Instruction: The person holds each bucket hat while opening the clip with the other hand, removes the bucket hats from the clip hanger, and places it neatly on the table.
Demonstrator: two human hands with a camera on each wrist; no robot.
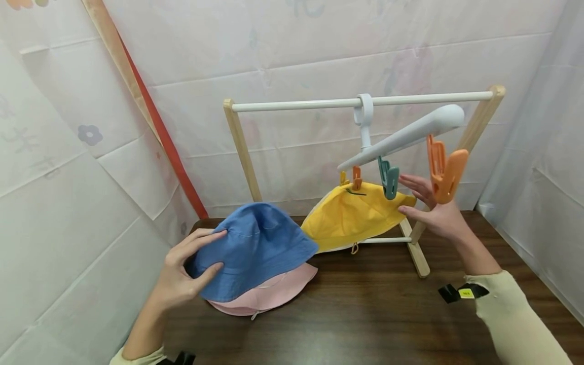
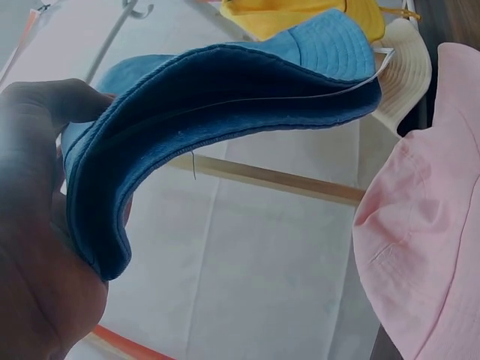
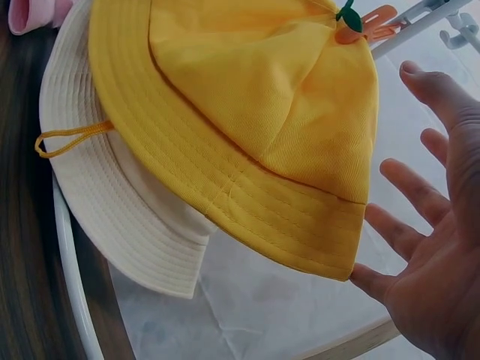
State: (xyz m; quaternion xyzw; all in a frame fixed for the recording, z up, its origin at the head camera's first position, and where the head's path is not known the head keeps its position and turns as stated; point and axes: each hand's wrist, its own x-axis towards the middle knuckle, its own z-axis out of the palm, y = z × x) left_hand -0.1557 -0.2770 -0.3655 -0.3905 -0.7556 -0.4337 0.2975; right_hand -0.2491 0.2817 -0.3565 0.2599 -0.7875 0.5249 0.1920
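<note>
My left hand point(image 1: 175, 276) grips a blue bucket hat point(image 1: 257, 248) by its left side, thumb in front and fingers over the crown. The left wrist view looks into the hat's dark opening, with a thin strap across it. A yellow bucket hat point(image 1: 351, 218) hangs clipped under the white hanger point(image 1: 406, 134), and a cream hat point(image 3: 142, 199) shows behind it. My right hand point(image 1: 438, 215) is spread beside the yellow hat's right brim edge. In the right wrist view its fingers are extended, the little finger at the brim, apparently touching it.
A pink hat point(image 1: 283, 291) lies on the brown table point(image 1: 347, 309) beneath the blue one. Orange point(image 1: 448, 175) and green point(image 1: 389, 178) clips hang from the hanger's near arm. A wood-and-white rack point(image 1: 296, 105) carries the hanger. Pale sheeted walls stand behind and at both sides.
</note>
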